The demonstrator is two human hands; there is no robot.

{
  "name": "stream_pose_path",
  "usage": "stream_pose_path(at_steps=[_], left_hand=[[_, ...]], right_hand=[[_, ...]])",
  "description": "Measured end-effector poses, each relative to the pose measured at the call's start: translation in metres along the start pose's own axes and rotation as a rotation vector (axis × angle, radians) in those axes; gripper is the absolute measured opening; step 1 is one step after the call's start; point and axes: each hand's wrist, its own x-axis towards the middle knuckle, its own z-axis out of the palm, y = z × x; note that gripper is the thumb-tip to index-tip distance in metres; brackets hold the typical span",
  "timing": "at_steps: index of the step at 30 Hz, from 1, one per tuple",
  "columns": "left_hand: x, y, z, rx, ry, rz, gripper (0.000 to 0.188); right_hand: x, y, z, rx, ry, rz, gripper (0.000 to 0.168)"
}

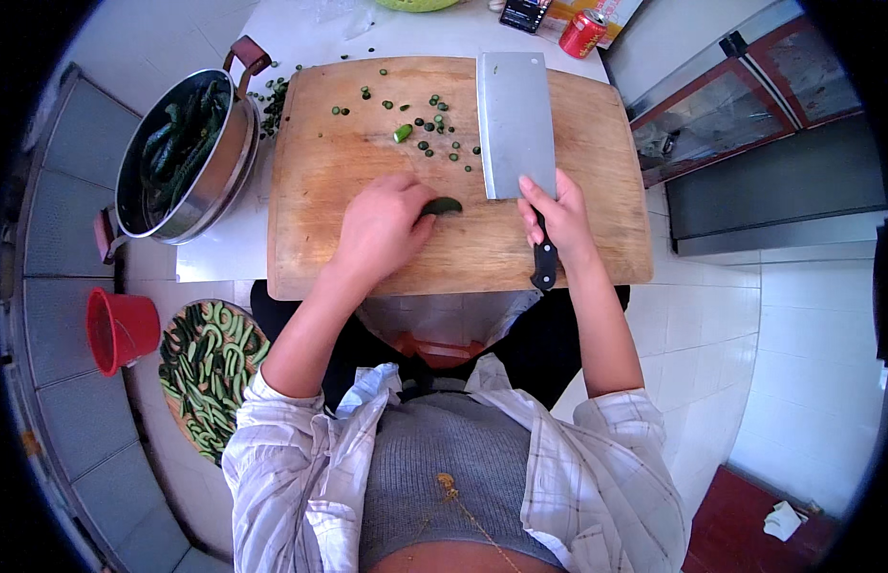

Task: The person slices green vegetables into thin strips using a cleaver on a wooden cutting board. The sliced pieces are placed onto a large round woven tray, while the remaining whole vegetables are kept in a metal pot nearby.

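On a wooden cutting board (329, 251), my left hand (390, 222) grips a dark green cucumber piece (442, 207), whose end shows past the fingertips. My right hand (558, 215) is closed round the black handle of a cleaver (515, 122), thumb on the base of the blade. The broad blade lies flat-side up over the right half of the board, pointing to its far edge. Small green end pieces (429, 126) are scattered across the board's far half, with a short cut stub (403, 133) among them. More trimmings (275, 104) are heaped by the far left corner.
A metal pot (236, 157) of dark cucumbers stands left of the board. A red can (583, 34) and a phone (525, 14) lie beyond its far right. On the floor at left are a red bucket (125, 329) and a round tray of sliced cucumbers (211, 372).
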Motion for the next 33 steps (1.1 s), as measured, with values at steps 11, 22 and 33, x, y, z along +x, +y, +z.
stream_pose_path(at_steps=[11,22,33], left_hand=[[-0.039,-0.024,-0.011,-0.824,0.344,-0.68,0.027],[-0.045,-0.04,0.008,-0.898,0.465,-0.655,0.028],[-0.044,-0.041,0.008,-0.795,0.458,-0.639,0.025]], right_hand=[[-0.012,-0.021,0.05,-0.94,-0.117,-0.319,0.025],[-0.027,-0.047,0.088,-1.269,-0.225,-0.575,0.012],[-0.025,-0.028,0.088,-1.518,-0.179,-0.705,0.025]])
